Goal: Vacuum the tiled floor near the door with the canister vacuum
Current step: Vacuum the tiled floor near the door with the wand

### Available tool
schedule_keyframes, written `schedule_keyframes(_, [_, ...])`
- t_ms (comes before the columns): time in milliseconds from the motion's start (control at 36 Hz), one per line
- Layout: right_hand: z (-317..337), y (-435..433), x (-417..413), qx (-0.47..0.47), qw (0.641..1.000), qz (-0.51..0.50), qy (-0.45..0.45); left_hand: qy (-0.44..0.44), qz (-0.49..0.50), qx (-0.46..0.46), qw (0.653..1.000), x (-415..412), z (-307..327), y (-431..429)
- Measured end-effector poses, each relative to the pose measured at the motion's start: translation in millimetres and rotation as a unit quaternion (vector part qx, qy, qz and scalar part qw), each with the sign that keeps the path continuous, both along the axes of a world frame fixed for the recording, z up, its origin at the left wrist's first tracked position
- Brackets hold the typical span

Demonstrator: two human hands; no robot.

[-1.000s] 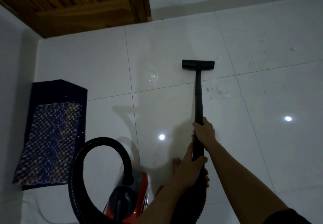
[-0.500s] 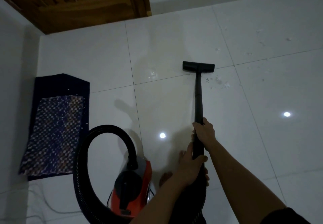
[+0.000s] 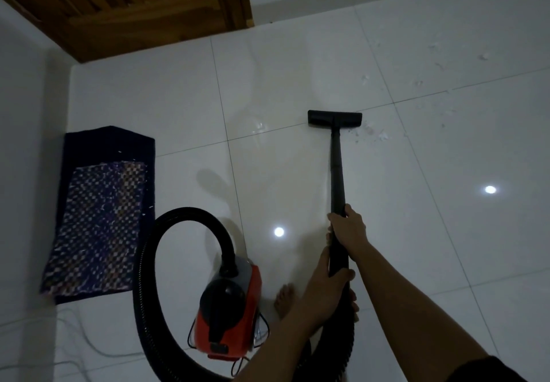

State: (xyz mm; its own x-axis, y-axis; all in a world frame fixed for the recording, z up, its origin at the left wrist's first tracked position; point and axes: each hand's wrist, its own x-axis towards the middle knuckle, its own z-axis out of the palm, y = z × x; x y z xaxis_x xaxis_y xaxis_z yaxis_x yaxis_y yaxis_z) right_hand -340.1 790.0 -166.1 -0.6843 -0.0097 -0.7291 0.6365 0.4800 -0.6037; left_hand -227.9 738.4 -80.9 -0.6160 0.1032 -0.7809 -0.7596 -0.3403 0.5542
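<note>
Canister vacuum [image 3: 229,313], red and black, sits on the tiled floor [image 3: 297,69] to the left of the left hand [image 3: 324,286], slightly nearer the person than it. Its ribbed black hose [image 3: 143,277] loops up and round to the left before passing under the arms. The left hand curls round the lower end of the black wand [image 3: 337,173], where it meets the hose. The right hand [image 3: 348,226] grips the wand just ahead of the left, with its fingers wrapped round the tube. From the right hand the wand runs straight forward to the floor nozzle [image 3: 334,118], which lies flat on the tile beside a grout line. White scraps of debris [image 3: 375,134] lie just to the right of the nozzle, with more scattered farther ahead and to the right of both hands. A bare foot [image 3: 284,296] stands between the canister and the left hand. Well to the left of the hands lies a dark checked mat [image 3: 101,218] against the wall. The wooden door [image 3: 134,3] is far ahead and to the left. A thin cord [image 3: 89,346] trails over the floor to the left of the canister.
</note>
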Motion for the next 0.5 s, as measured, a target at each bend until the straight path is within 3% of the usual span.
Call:
schedule_keyframes(361, [7.0, 45.3, 34.4, 0.005, 1.0, -0.015, 0.004, 0.004, -0.023, -0.024, 0.999, 30.5, 17.6, 42.6])
schedule_keyframes(500, [10.8, 74.9, 51.2, 0.003, 0.999, -0.04, 0.003, -0.012, -0.026, 0.009, 1.0, 47.9, 16.8, 68.9])
